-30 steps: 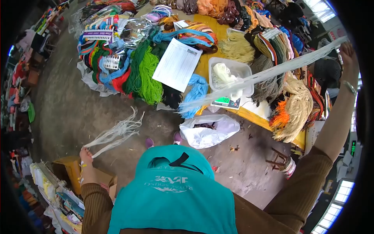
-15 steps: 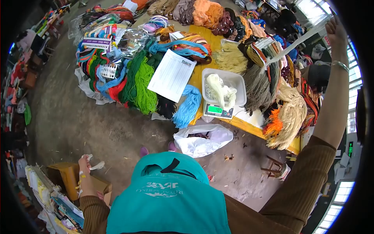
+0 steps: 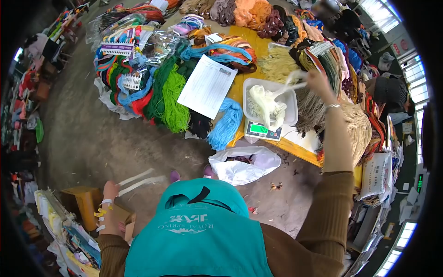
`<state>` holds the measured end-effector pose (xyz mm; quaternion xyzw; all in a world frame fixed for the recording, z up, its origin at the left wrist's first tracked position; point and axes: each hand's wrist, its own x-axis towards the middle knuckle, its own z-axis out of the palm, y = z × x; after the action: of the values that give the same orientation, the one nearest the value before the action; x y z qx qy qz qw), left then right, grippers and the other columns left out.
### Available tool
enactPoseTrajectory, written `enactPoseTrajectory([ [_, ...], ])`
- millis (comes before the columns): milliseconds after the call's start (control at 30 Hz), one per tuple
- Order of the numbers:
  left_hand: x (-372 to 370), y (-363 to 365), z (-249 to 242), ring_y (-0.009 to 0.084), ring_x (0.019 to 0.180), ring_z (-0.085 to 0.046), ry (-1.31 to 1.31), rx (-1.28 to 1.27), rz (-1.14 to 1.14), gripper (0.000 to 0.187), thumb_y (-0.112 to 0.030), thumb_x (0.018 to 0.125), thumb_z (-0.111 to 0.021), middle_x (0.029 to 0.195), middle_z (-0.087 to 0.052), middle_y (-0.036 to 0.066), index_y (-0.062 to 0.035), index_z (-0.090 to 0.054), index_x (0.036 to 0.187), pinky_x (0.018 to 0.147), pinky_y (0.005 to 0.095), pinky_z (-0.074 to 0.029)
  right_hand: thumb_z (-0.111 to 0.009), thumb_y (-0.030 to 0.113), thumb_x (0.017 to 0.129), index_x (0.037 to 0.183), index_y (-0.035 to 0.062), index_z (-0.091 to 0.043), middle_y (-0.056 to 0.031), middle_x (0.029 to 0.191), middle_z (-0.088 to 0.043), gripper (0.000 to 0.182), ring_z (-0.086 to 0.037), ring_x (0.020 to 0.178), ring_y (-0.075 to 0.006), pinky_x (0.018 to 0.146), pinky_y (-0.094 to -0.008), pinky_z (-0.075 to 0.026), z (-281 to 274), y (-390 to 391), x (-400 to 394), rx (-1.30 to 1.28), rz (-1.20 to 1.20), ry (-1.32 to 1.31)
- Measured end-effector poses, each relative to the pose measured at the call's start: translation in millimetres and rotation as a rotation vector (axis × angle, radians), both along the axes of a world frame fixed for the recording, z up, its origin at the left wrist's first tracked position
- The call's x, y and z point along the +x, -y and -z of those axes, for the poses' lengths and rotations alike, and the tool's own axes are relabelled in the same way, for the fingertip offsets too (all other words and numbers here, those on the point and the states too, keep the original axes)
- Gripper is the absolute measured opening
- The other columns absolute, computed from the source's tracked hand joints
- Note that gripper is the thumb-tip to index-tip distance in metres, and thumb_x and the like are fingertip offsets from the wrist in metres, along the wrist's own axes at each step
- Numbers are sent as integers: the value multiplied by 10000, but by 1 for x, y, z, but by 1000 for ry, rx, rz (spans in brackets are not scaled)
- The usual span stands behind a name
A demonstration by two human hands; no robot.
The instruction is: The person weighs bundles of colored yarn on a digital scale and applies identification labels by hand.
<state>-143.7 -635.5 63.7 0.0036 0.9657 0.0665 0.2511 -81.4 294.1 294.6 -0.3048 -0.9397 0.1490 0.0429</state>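
My right hand point(image 3: 319, 85), a little blurred, is closed around a pale white strand of yarn point(image 3: 293, 82) above the right rim of a clear plastic tray point(image 3: 291, 104). In the tray lies a loose cream-white yarn hank point(image 3: 266, 107). Beneath it sits a digital scale point(image 3: 271, 134) with a lit green display. Down at the left, my left hand point(image 3: 110, 190) is closed on white strips point(image 3: 140, 183) that trail to the right; its fingers show only partly. Bits of white and yellow tape are stuck along that wrist.
Piles of coloured yarn cover the table, with green hanks point(image 3: 173, 101) and blue yarn point(image 3: 225, 123) at the front. A printed sheet point(image 3: 207, 87) lies among them. An open white sack point(image 3: 244, 173) stands on the floor. Cardboard boxes point(image 3: 83, 205) are at the left.
My right hand has come down and inward from high at the right, bringing the white strand over the tray. The strips at my left hand now stretch out further to the right.
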Motion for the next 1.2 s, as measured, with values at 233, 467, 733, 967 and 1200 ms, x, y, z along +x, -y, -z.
enactPoseTrajectory([
  [233,2,-102,-51,204,551,-620,386,246,-167,382,-324,833,-717,589,-628,104,40,-658,735,552,341,-484,-601,244,862,794,91,-613,-123,852,-652,168,-654,733,-354,617,-470,-512,145,104,71,256,-159,-83],
  [467,3,-154,-60,81,494,-426,603,1041,-469,270,-282,962,-610,589,-489,-41,-63,-647,809,609,255,-426,-616,124,826,1153,87,-654,-102,1277,-585,331,-640,994,-313,796,-406,-527,148,169,145,102,0,-178],
  [733,12,-230,-79,47,478,-380,810,1384,-605,161,-194,966,-588,581,-447,-54,-34,-608,956,675,294,-475,-594,93,847,991,62,-702,-144,937,-693,183,-669,842,-303,748,-371,-519,209,242,203,-299,374,-372],
  [967,19,-272,-93,61,454,-387,891,1461,-593,199,-218,993,-535,563,-465,-24,-42,-614,943,661,281,-472,-609,133,833,922,81,-723,-128,918,-697,154,-668,814,-315,736,-402,-521,252,324,213,-443,348,-251],
  [1200,19,-295,-117,47,440,-325,971,1527,-566,184,-201,1003,-524,515,-382,-57,-59,-620,938,553,244,-371,-631,100,797,931,79,-673,-117,1120,-643,142,-590,1045,-330,889,-423,-487,228,270,203,-58,337,-330],
])
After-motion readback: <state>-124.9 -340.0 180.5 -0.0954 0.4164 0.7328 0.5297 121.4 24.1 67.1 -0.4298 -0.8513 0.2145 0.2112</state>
